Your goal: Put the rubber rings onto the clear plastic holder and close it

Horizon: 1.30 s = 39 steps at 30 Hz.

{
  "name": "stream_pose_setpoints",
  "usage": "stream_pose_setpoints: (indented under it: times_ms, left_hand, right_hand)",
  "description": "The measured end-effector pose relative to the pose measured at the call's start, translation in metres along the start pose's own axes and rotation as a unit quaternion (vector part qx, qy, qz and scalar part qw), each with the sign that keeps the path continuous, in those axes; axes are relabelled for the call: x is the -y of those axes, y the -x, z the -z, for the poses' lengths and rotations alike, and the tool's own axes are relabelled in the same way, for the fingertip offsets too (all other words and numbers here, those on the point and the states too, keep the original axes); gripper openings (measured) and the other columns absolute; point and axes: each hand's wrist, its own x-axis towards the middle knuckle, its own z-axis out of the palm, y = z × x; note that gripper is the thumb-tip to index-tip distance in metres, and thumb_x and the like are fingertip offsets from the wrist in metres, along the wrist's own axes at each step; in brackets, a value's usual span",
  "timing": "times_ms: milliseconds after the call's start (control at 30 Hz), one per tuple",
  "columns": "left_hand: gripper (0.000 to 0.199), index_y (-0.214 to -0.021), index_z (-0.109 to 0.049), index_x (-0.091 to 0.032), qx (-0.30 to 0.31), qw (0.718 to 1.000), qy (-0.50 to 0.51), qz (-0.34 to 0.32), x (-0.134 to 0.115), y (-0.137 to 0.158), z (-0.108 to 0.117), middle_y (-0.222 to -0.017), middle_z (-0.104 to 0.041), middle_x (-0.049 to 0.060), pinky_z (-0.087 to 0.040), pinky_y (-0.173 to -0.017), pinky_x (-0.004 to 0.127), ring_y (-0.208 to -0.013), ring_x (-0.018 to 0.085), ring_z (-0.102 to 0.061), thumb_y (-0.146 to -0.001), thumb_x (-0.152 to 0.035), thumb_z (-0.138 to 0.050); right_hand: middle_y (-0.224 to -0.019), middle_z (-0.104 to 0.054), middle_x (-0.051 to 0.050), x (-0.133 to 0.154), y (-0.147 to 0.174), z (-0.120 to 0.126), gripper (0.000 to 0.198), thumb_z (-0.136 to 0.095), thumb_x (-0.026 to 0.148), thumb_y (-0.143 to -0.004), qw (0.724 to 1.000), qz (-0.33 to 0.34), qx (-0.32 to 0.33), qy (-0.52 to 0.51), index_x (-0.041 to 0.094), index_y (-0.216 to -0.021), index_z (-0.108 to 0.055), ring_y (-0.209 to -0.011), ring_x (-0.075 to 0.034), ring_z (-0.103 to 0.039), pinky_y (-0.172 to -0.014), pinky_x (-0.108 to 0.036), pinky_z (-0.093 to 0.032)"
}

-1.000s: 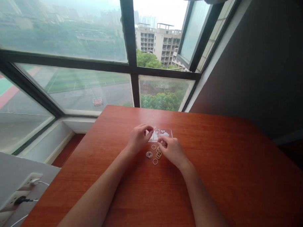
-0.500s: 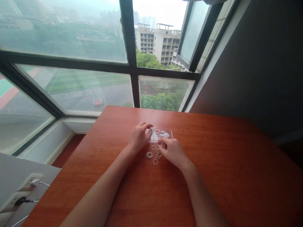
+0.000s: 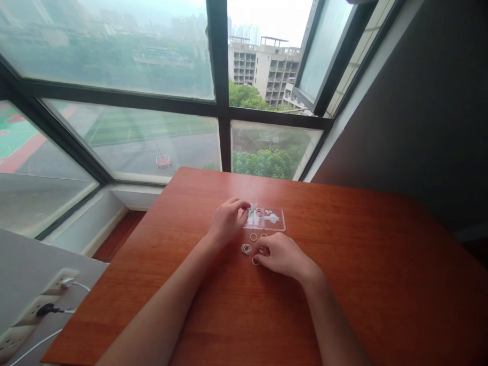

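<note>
My left hand is closed at the left side of a clear plastic box, thumb and fingers bent together over its edge; what lies between the fingertips is too small to make out. The box lies open, with white shapes and a small reddish ring inside. My right hand is lower on the table, thumb and forefinger closed on a pale ring. Beside these fingertips lies a small cluster of whitish rings. A yellowish ring rests just below the box, and others are partly hidden by my right hand.
All this lies on a reddish-brown wooden table. Dark-framed windows stand beyond its far edge, one pane swung outward. Wall sockets with plugged-in cables are at the lower left, and a dark wall is on the right.
My right hand has moved down toward me, from the box's front edge to the pale ring. My left hand stays by the box. The whole view has shifted slightly.
</note>
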Motion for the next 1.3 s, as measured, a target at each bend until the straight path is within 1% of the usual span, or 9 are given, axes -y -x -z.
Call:
stream_pose_setpoints:
  times_ms: [167, 267, 333, 433, 533, 633, 800, 1067, 1300]
  left_hand:
    - [0.015, -0.089, -0.068, -0.020, 0.002, 1.000, -0.002, -0.012, 0.001, 0.000, -0.001, -0.084, -0.065, 0.002, -0.041, -0.063, 0.024, -0.067, 0.013, -0.055, -0.082, -0.016, -0.056]
    - [0.014, -0.088, -0.068, -0.019, 0.006, 1.000, 0.004, -0.015, 0.002, 0.000, -0.002, -0.084, -0.065, 0.002, -0.041, -0.063, 0.024, -0.066, 0.012, -0.054, -0.081, -0.015, -0.056]
    - [0.015, -0.089, -0.068, -0.019, 0.008, 1.000, 0.011, -0.016, 0.002, 0.001, -0.002, -0.084, -0.065, 0.002, -0.041, -0.062, 0.024, -0.065, 0.012, -0.054, -0.081, -0.015, -0.056]
    - [0.014, -0.090, -0.069, -0.020, 0.008, 1.000, 0.021, -0.015, 0.001, 0.001, -0.002, -0.084, -0.065, 0.002, -0.041, -0.062, 0.024, -0.064, 0.012, -0.054, -0.082, -0.017, -0.057]
    - [0.014, -0.090, -0.069, -0.019, 0.017, 0.999, 0.042, -0.023, -0.002, 0.002, -0.002, -0.082, -0.065, 0.003, -0.041, -0.062, 0.023, -0.063, 0.011, -0.053, -0.085, -0.022, -0.056]
    - [0.017, -0.091, -0.069, -0.018, 0.046, 0.995, 0.080, -0.041, -0.008, 0.002, -0.002, -0.081, -0.065, 0.003, -0.040, -0.061, 0.022, -0.062, 0.010, -0.051, -0.089, -0.027, -0.054]
    - [0.019, -0.078, -0.065, -0.016, 0.085, 0.989, 0.109, -0.060, -0.018, 0.004, -0.003, -0.073, -0.061, 0.001, -0.039, -0.060, 0.021, -0.061, 0.010, -0.049, -0.089, -0.027, -0.054]
    - [0.016, -0.078, -0.065, -0.017, 0.117, 0.984, 0.126, -0.056, -0.019, 0.006, -0.006, -0.074, -0.061, 0.001, -0.041, -0.059, 0.021, -0.062, 0.010, -0.050, -0.087, -0.027, -0.056]
    - [0.009, -0.078, -0.063, -0.017, 0.099, 0.988, 0.108, -0.048, -0.018, 0.006, -0.009, -0.074, -0.062, 0.001, -0.041, -0.061, 0.021, -0.064, 0.011, -0.052, -0.083, -0.020, -0.056]
  right_hand:
    - [-0.065, -0.066, 0.003, -0.001, -0.002, -0.004, 0.013, -0.061, 0.018, -0.073, 0.999, -0.011, -0.001, 0.041, 0.026, -0.070, -0.071, -0.059, -0.011, -0.054, -0.054, -0.021, -0.029]
    - [-0.065, -0.065, 0.004, -0.004, -0.003, -0.007, 0.009, -0.062, 0.020, -0.072, 0.999, -0.004, -0.007, 0.042, 0.025, -0.069, -0.069, -0.059, -0.011, -0.053, -0.054, -0.021, -0.029]
    - [-0.063, -0.063, 0.004, -0.007, -0.005, -0.006, 0.007, -0.063, 0.022, -0.073, 0.999, -0.005, -0.026, 0.032, 0.025, -0.070, -0.069, -0.058, -0.010, -0.052, -0.054, -0.021, -0.029]
    - [-0.062, -0.062, 0.004, -0.012, -0.008, -0.003, 0.009, -0.060, 0.025, -0.077, 0.993, -0.042, -0.112, 0.015, 0.025, -0.078, -0.070, -0.057, -0.010, -0.052, -0.056, -0.021, -0.032]
    - [-0.060, -0.059, 0.003, -0.018, -0.011, 0.001, 0.014, -0.057, 0.029, -0.081, 0.971, -0.079, -0.226, 0.005, 0.023, -0.084, -0.069, -0.055, -0.011, -0.051, -0.058, -0.021, -0.035]
    - [-0.056, -0.057, 0.003, -0.022, -0.013, 0.001, 0.017, -0.056, 0.034, -0.083, 0.954, -0.094, -0.285, 0.004, 0.022, -0.084, -0.069, -0.053, -0.012, -0.050, -0.059, -0.022, -0.036]
    - [-0.060, -0.060, 0.002, -0.022, -0.014, -0.003, 0.016, -0.057, 0.035, -0.083, 0.950, -0.100, -0.294, 0.030, 0.023, -0.085, -0.068, -0.054, -0.012, -0.051, -0.059, -0.022, -0.035]
    - [-0.062, -0.061, 0.002, -0.019, -0.014, -0.003, 0.015, -0.058, 0.033, -0.084, 0.948, -0.094, -0.303, 0.032, 0.023, -0.087, -0.068, -0.056, -0.013, -0.052, -0.061, -0.022, -0.035]
    - [-0.060, -0.060, 0.003, -0.017, -0.014, -0.004, 0.013, -0.058, 0.031, -0.084, 0.948, -0.092, -0.304, 0.035, 0.023, -0.086, -0.068, -0.055, -0.012, -0.052, -0.060, -0.022, -0.033]
